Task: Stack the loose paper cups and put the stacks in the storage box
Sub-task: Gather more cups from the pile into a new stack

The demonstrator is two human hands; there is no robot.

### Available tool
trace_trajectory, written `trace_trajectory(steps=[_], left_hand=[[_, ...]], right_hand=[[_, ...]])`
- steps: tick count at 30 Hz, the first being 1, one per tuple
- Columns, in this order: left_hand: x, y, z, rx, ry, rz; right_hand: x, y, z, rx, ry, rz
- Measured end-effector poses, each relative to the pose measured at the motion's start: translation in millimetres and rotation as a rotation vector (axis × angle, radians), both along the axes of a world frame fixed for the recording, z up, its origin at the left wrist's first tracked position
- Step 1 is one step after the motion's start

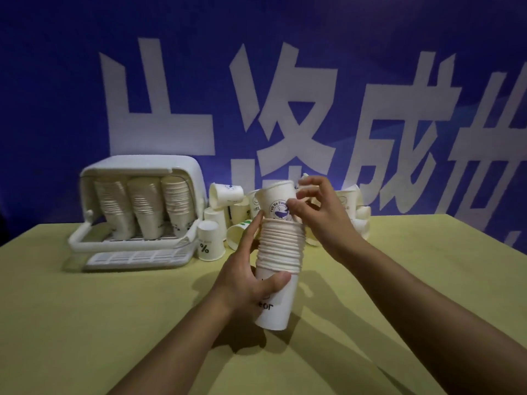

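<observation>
My left hand (248, 277) grips a tall stack of white paper cups (281, 246) held above the table, thumb across the bottom cup. My right hand (316, 208) pinches a single white cup (276, 199) with a blue whale print, its base partly inside the top of the stack. At the back left stands the white storage box (142, 166) with its lid raised; three cup stacks (145, 206) stand inside it. Loose cups (226, 192) lie and stand in a pile behind my hands, and one upside-down cup (209, 240) with a percent mark stands beside the box.
The yellow-green table (114, 323) stretches toward me. The box's slatted front tray (137, 258) juts forward onto the table. More loose cups (359, 215) sit behind my right hand. A blue banner with big white characters (285, 109) closes off the back.
</observation>
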State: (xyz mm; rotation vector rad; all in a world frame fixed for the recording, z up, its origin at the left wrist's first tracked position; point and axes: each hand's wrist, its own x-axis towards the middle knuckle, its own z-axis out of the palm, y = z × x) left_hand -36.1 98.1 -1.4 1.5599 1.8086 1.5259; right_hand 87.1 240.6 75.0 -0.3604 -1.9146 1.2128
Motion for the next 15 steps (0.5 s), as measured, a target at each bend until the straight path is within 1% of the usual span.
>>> trace_trajectory(steps=[3,7,10,15], left_hand=[[-21,-24,1,0.033,-0.017,0.097],[-48,-56,6,0.085,-0.041,0.214],[-67,-78,9,0.126,-0.018,0.309],[-100,-107,2,0.106,-0.029,0.384]], right_hand=[[-25,-20,4,0.108,-0.068,0.083],[-60,-49,-7,0.244,-0.107,0.071],[-84,-72,-19,0.284,-0.108,0.131],[-122,-89,-31,0.259,-0.103,0.244]])
